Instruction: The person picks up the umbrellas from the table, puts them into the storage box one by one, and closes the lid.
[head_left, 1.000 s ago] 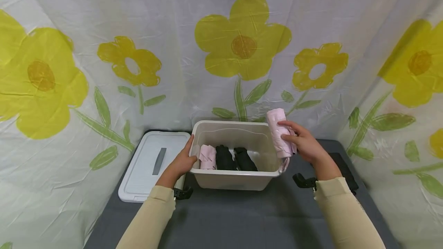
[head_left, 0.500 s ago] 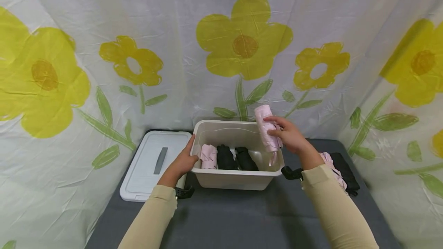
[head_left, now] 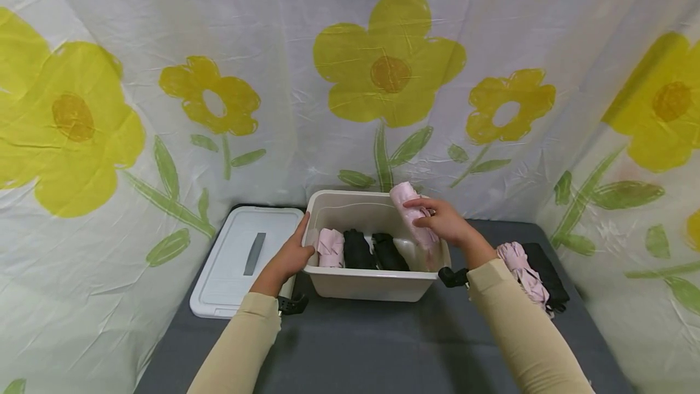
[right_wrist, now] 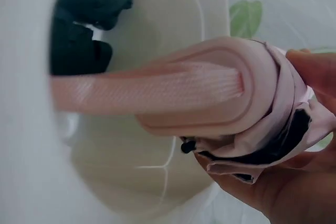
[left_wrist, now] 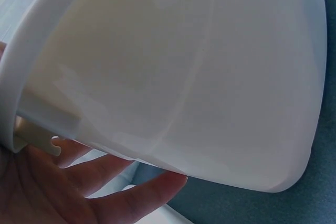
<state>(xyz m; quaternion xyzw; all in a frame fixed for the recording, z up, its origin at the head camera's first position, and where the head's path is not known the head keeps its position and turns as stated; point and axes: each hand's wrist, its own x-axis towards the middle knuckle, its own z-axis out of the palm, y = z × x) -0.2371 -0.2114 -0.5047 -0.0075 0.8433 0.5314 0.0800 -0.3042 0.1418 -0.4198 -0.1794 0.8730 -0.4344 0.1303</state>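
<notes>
Bin's (head_left: 377, 289) right end free; umbrellas (head_left: 358, 249) fill left.

Both arms are stretched forward at lower centre of the head view. The left hand (head_left: 288, 257) is held flat with straight fingers. The right hand (head_left: 444, 224) is curled in a grip.

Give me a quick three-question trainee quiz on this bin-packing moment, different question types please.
1. True or false: the right hand holds a pink folded umbrella over the white bin.
2. Multiple choice: the white lid lies A) on the bin, B) flat on the table to the bin's left, C) under the bin.
3. Fill in: inside the bin lie one pink umbrella and ___ black umbrellas.

Key:
1. True.
2. B.
3. Two.

For reference, the left hand rests against the bin's left wall, fingers straight.
</notes>
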